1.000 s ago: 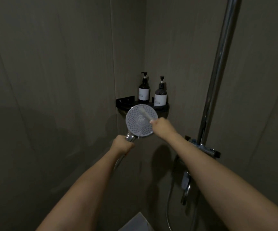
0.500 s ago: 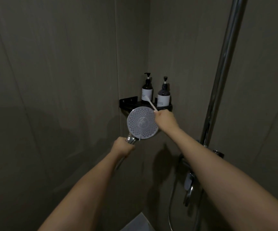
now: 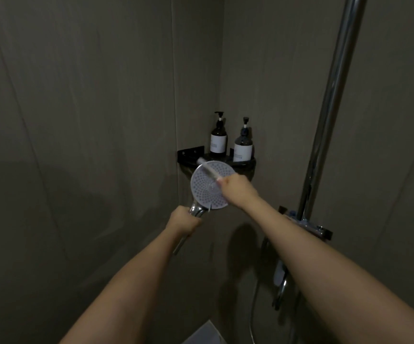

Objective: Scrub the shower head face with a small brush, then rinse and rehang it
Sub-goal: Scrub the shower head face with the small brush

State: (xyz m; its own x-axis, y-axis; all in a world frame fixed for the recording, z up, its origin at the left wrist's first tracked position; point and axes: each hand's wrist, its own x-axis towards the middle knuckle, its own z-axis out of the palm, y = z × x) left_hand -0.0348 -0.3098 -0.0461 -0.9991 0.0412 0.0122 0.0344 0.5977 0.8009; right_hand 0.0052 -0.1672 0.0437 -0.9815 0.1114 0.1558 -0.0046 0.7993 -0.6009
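Counts: 1 shower head (image 3: 209, 188), 1 small brush (image 3: 207, 169), 2 pump bottles, 1 corner shelf (image 3: 191, 153), 1 chrome riser pipe (image 3: 330, 100), 1 mixer valve (image 3: 311, 225), 2 hands.
Shower head: centre of the frame, round perforated face turned toward the camera, in front of and just below the shelf; its upper rim overlaps the shelf's front edge in the picture.
Left hand (image 3: 182, 219): below and left of the face, fingers curled tightly round the chrome handle; a short shiny stretch of handle shows between the fist and the disc.
Right hand (image 3: 238, 189): at the right edge of the face, fingers closed on the brush's handle end.
Small brush: pale and motion-blurred, slanting up-left from the right fingers across the upper half of the face, its tip at the face's upper-left rim; whether the bristles touch the face I cannot tell.
Bottles: left pump bottle (image 3: 218, 136) and right pump bottle (image 3: 243, 144), dark with white labels, upright side by side on the shelf in the wall corner, just behind the shower head.
Edges and room: bare wall panels fill the left half of the frame; the riser pipe runs from the top right down to the valve, right of the right forearm, apart from it; a hose (image 3: 252, 316) hangs at lower right.
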